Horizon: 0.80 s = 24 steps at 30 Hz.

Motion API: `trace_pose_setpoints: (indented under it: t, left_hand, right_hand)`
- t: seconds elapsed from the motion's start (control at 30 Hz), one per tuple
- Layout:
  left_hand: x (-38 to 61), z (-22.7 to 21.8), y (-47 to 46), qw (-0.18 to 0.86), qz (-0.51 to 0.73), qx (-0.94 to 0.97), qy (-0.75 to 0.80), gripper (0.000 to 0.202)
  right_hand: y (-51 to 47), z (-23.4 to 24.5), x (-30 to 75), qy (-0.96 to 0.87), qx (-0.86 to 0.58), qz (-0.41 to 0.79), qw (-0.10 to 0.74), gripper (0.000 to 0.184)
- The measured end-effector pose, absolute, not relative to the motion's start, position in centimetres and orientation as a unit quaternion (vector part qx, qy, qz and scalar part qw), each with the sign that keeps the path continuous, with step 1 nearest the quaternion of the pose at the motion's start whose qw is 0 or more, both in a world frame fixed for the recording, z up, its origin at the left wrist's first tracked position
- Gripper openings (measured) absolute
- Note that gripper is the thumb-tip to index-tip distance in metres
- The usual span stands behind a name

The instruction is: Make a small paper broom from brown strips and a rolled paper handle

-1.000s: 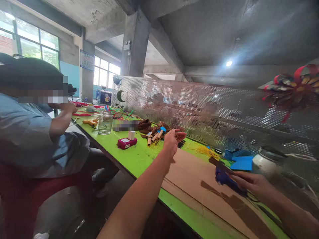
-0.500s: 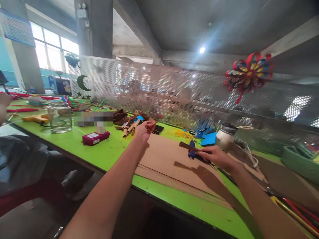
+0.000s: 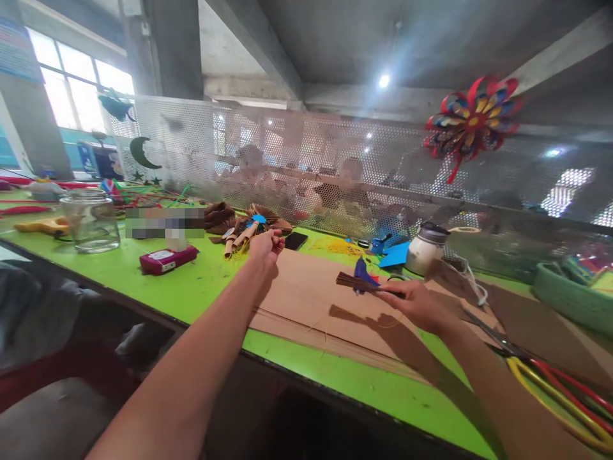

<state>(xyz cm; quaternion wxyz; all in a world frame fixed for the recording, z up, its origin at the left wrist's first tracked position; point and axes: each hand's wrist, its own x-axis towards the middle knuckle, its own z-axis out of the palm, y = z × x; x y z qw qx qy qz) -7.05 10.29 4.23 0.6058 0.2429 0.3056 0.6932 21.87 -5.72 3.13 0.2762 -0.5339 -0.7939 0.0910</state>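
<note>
My left hand [image 3: 265,245] is stretched forward over the green table [image 3: 191,287], its fingers pinched together beside a heap of brown rolled paper pieces [image 3: 239,230]; what it pinches is too small to name. My right hand [image 3: 416,304] is closed on a thin dark brown strip [image 3: 352,282] with a blue piece [image 3: 361,271] on it, held above a sheet of brown cardboard [image 3: 311,300].
A glass jar [image 3: 90,220], a magenta box [image 3: 167,260], a black phone [image 3: 295,240], blue paper [image 3: 395,254], a white pot [image 3: 424,249], scissors with yellow and red handles [image 3: 550,377] and a green basket [image 3: 572,295] are on the table. A perforated screen [image 3: 335,166] stands behind, with a paper pinwheel [image 3: 472,121].
The view swung right, so the seated person at the left dropped out of sight. My left hand closed from open fingers into a pinch. My right hand lifted the strip slightly.
</note>
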Motion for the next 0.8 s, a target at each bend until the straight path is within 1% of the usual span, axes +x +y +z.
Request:
trace_pose_setpoints:
  t: [0.33, 0.57, 0.67, 0.8]
  left_hand:
    - [-6.4, 4.2, 9.9, 0.599, 0.669, 0.237, 0.37, 0.023]
    - [-6.8, 3.7, 10.2, 0.616, 0.653, 0.223, 0.38, 0.019]
    - [-6.7, 4.3, 10.1, 0.639, 0.632, 0.237, 0.369, 0.018]
    - [-8.2, 5.7, 9.4, 0.673, 0.587, 0.27, 0.36, 0.012]
  right_hand:
    - [-5.7, 2.8, 22.6, -0.805, -0.532, 0.017, 0.264, 0.026]
    - [-5.5, 2.3, 22.8, -0.809, -0.526, 0.026, 0.261, 0.026]
    - [-6.1, 3.1, 22.6, -0.807, -0.519, 0.041, 0.28, 0.026]
    - [-7.2, 4.4, 22.3, -0.78, -0.536, 0.075, 0.313, 0.028]
